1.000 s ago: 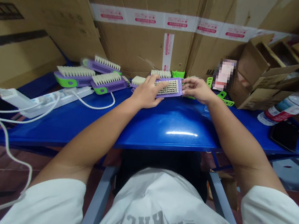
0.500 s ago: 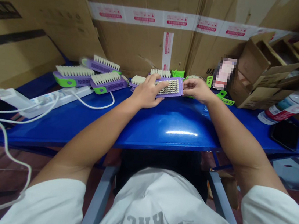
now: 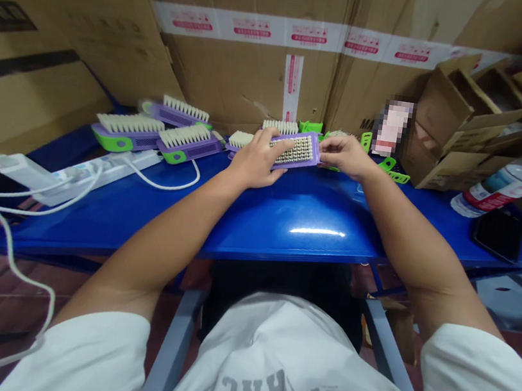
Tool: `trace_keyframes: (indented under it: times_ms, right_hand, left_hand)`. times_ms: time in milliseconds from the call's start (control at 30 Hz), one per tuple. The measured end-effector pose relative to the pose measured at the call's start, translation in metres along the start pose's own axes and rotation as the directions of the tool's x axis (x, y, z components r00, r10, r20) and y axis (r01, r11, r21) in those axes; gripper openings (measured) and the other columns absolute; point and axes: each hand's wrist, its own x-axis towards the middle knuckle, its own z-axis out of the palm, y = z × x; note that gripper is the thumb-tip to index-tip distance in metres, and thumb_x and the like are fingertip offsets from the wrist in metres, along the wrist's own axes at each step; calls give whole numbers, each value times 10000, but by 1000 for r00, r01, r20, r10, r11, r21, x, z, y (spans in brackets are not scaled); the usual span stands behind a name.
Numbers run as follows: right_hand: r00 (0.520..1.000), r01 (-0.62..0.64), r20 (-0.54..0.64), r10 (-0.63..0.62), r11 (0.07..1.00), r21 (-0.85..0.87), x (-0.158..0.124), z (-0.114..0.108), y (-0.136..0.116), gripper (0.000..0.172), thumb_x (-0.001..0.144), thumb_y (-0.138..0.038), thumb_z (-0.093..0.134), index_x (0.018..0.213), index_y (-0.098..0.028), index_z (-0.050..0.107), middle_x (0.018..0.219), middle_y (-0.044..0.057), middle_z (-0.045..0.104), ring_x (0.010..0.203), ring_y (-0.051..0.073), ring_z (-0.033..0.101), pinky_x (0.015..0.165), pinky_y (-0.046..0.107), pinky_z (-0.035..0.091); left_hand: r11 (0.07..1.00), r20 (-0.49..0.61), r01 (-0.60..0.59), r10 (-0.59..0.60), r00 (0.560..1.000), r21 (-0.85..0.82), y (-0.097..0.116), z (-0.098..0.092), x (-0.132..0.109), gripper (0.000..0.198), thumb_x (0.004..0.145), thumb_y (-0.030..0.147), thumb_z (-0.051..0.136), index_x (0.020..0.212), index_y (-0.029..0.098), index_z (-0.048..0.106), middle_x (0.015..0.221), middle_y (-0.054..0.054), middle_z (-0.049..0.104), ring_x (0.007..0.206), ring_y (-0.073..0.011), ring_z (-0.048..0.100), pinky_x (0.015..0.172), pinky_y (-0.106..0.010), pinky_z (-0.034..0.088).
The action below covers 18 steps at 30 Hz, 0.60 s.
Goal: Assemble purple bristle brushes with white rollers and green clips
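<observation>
My left hand (image 3: 257, 161) is closed round the left part of a purple scrub brush (image 3: 300, 150), whose pale bristles face up toward me. Its thumb and fingers grip the long edges. At the brush's right end, my right hand (image 3: 344, 155) has its fingers pinched together on the purple edge; whether a small part sits between the fingertips I cannot tell. Behind the hands lie another white-bristled brush (image 3: 280, 127) and a green plastic piece (image 3: 310, 127). Flat green pieces with holes (image 3: 397, 177) lie beyond my right wrist.
Several purple-and-green brushes (image 3: 129, 131) lie at the left behind a white power strip (image 3: 100, 168) with cables. Cardboard boxes (image 3: 466, 121), a water bottle (image 3: 500, 187) and a black phone (image 3: 497, 235) stand or lie at the right. Large cardboard (image 3: 248, 77) backs the blue table (image 3: 256, 227).
</observation>
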Motion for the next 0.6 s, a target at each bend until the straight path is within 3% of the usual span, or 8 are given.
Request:
trace_keyframes:
  times_ms: [367,600]
  right_hand:
    - [999,16,-29,-17,999,-35,-3,-1,-6,371,669,-330,1117,855,-178,835,780,28,797,722,161,744,714,302,693]
    - [985,45,-168,-48,999,-23,-3,1,-12,288,680,-263,1060,808,-176,817,725,16,771,684,155,723,659,291,658]
  left_hand:
    - [1000,-28,-7,7,1000,-17,-1,1,0,700,947,311,799,1600,305,548,1610,-161,524,1515,-406,539,1231,-589,566]
    - [1000,-29,-2,1,1000,-21,-1,2,0,700,943,283,816,1593,304,556,1622,-163,507,1528,-416,540,1227,-590,566]
